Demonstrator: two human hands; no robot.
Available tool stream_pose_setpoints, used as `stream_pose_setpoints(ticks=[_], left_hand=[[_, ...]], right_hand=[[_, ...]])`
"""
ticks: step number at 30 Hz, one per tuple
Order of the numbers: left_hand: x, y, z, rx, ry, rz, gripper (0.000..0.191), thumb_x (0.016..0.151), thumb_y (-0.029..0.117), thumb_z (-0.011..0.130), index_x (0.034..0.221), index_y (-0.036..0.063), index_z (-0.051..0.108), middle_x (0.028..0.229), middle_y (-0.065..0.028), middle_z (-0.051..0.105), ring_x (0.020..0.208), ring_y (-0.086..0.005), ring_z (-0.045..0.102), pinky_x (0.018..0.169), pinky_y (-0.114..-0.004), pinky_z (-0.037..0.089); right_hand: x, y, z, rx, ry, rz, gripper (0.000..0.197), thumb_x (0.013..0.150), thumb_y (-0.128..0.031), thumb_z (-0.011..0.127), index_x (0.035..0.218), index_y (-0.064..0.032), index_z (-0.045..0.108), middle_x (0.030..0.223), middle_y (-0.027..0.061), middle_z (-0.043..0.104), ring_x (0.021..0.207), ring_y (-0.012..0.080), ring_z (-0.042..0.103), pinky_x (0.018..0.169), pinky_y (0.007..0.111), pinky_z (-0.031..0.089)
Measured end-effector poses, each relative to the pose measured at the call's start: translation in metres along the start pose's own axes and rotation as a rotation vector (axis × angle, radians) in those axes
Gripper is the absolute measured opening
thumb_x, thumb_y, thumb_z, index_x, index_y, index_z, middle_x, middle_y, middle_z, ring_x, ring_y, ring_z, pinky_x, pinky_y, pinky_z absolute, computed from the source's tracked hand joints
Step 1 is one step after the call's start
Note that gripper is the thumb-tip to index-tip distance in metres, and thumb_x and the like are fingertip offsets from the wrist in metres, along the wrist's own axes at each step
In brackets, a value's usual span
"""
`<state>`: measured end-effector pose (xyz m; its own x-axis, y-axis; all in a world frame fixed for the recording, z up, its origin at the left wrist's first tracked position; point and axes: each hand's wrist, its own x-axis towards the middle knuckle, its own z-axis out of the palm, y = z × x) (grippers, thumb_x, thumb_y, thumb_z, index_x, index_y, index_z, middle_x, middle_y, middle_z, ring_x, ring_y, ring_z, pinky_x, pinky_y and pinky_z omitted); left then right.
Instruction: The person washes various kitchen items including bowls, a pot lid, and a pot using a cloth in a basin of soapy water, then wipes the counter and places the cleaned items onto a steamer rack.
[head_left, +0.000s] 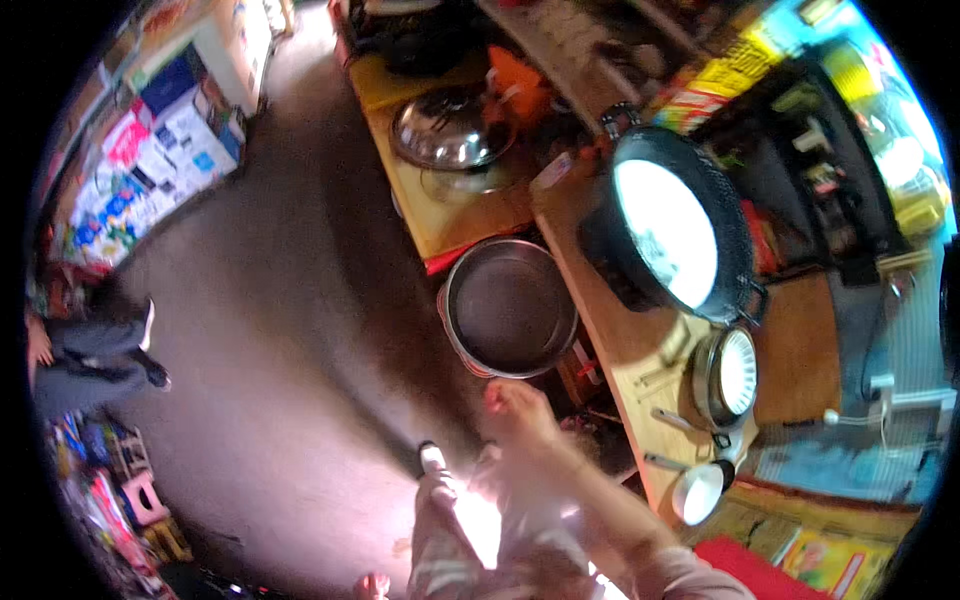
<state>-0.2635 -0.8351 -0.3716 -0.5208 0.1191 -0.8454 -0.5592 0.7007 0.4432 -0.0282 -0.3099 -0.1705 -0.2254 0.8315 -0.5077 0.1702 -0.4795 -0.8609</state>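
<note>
My right hand (519, 411) is blurred, its fingers curled, just below the near rim of a wide round pan (514, 307) with a dark interior and a reddish outer side. A gap seems to part hand and pan, and I cannot tell whether anything is in the fingers. Of my left hand (373, 586), only a small part shows at the bottom edge, beside my trouser leg. The pan sits by the corner between a yellow-topped table (424, 217) and a wooden counter (600, 330). Its inside holds nothing that I can make out.
A large black two-handled pan (739, 217) with a glaring white inside stands on the counter. Farther along are a round metal pot (705, 375) and a small saucepan (697, 495). A shiny domed lid (450, 135) lies on the yellow table. A person's legs (94, 367) show at left.
</note>
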Motion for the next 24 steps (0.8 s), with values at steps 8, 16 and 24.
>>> stream_pose_setpoints(ticks=[8, 16, 24], left_hand=[[-0.008, 0.329, 0.16, -0.083, -0.298, 0.453, 0.026, 0.088, 0.026, 0.052, 0.091, 0.0005, 0.055, 0.076, -0.0079, 0.059, 0.068, -0.0168, 0.061, 0.06, -0.028, 0.052], [-0.183, 0.468, 0.407, 0.283, -0.612, 0.856, 0.032, 0.09, 0.022, 0.05, 0.116, 0.0031, 0.048, 0.094, -0.0061, 0.057, 0.074, -0.0133, 0.06, 0.063, -0.025, 0.049], [-0.311, 0.537, 0.534, 0.632, -0.477, 1.126, 0.062, 0.082, 0.027, 0.058, 0.13, -0.0015, 0.03, 0.123, -0.0229, 0.043, 0.106, -0.0328, 0.05, 0.09, -0.039, 0.04]], right_hand=[[-0.012, -0.21, -0.161, -0.347, 0.483, -0.54, 0.019, 0.086, -0.016, 0.055, 0.091, -0.0015, 0.065, 0.087, 0.0067, 0.065, 0.078, 0.0147, 0.059, 0.07, 0.025, 0.046], [0.117, -0.153, -0.296, -1.15, 0.266, -0.096, 0.077, 0.077, -0.04, 0.059, 0.137, -0.0101, 0.021, 0.138, 0.0238, 0.024, 0.123, 0.0451, 0.029, 0.099, 0.049, 0.03], [0.136, -0.188, -0.26, -1.353, -0.069, -0.219, 0.066, 0.075, -0.043, 0.06, 0.132, -0.0197, 0.036, 0.138, 0.0118, 0.033, 0.125, 0.0332, 0.032, 0.098, 0.052, 0.03]])
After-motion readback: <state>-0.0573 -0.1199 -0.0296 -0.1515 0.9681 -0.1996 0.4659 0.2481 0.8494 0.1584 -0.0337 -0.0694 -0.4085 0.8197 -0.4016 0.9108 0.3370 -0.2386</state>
